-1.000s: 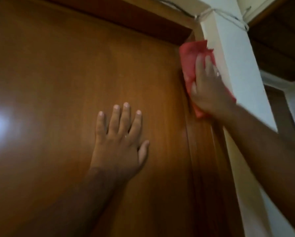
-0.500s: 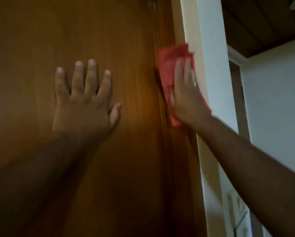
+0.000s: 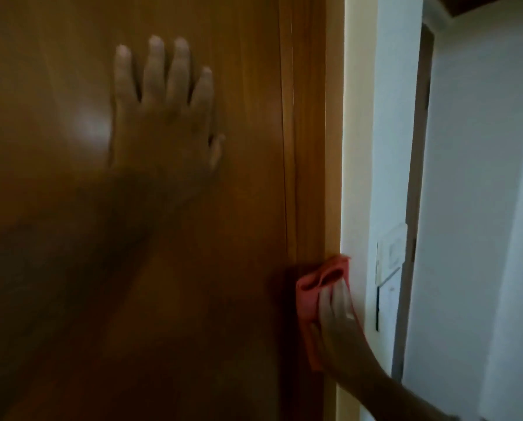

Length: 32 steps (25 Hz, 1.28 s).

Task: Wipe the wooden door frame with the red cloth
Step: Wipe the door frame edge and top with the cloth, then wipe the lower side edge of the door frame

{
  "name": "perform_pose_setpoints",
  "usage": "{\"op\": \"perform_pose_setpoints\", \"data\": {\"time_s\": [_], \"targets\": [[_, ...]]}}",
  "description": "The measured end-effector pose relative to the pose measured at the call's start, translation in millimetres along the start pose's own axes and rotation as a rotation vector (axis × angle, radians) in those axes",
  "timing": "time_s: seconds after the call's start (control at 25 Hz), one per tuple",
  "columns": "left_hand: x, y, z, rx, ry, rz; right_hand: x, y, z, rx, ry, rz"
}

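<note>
The wooden door frame (image 3: 310, 147) runs top to bottom as a brown strip between the door and the white wall. My right hand (image 3: 337, 329) presses the red cloth (image 3: 310, 296) flat against the frame's lower part, fingers pointing up over the cloth. The cloth bunches above my fingertips and reaches the wall's edge. My left hand (image 3: 166, 117) lies flat on the wooden door (image 3: 57, 71), fingers spread and pointing up, holding nothing. The picture is blurred by motion.
A white wall (image 3: 360, 147) borders the frame on the right. A white switch plate (image 3: 390, 253) is mounted on it just right of the cloth. Further right is a doorway opening (image 3: 418, 147) and another white wall.
My right hand has slid the red cloth down the frame from near the top corner to well below my left hand. My left hand has stayed flat on the door.
</note>
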State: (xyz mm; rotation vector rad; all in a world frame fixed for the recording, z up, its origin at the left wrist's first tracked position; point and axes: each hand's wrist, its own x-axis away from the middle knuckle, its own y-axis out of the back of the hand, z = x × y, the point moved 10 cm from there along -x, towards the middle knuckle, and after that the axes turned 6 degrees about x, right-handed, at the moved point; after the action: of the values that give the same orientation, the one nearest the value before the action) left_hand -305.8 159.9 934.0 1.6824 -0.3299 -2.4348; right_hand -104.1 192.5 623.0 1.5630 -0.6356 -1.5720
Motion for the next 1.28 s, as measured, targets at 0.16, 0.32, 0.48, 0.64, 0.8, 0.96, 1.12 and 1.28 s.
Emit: {"op": "perform_pose_setpoints", "data": {"time_s": [0.16, 0.32, 0.48, 0.64, 0.8, 0.96, 1.12, 1.28], "targets": [[124, -46, -111, 0.253, -0.172, 0.245, 4, 9, -24, -0.075, 0.005, -0.023], [237, -116, -187, 0.78, 0.192, 0.764, -16, 50, -31, -0.123, -0.035, -0.117], [261, -150, -226, 1.278, 0.597, 0.783, -32, 75, -18, 0.105, 0.023, -0.018], [277, -165, -226, 1.511, 0.709, 0.748, -36, 88, 3, 0.532, 0.161, -0.047], [306, -169, -219, 1.821, 0.82, 0.751, 9, 64, -46, 0.262, 0.0, 0.048], [357, -168, -248, 1.994, 1.011, 0.971, 115, 2, -118, -0.526, -0.463, 0.216], [417, -166, -330, 2.026, 1.288, 1.235, 244, -56, -183, -0.936, -0.879, 0.184], [510, -125, -456, 1.905, 1.628, 1.833, 373, -101, -239, -1.116, -1.215, 0.138]]}}
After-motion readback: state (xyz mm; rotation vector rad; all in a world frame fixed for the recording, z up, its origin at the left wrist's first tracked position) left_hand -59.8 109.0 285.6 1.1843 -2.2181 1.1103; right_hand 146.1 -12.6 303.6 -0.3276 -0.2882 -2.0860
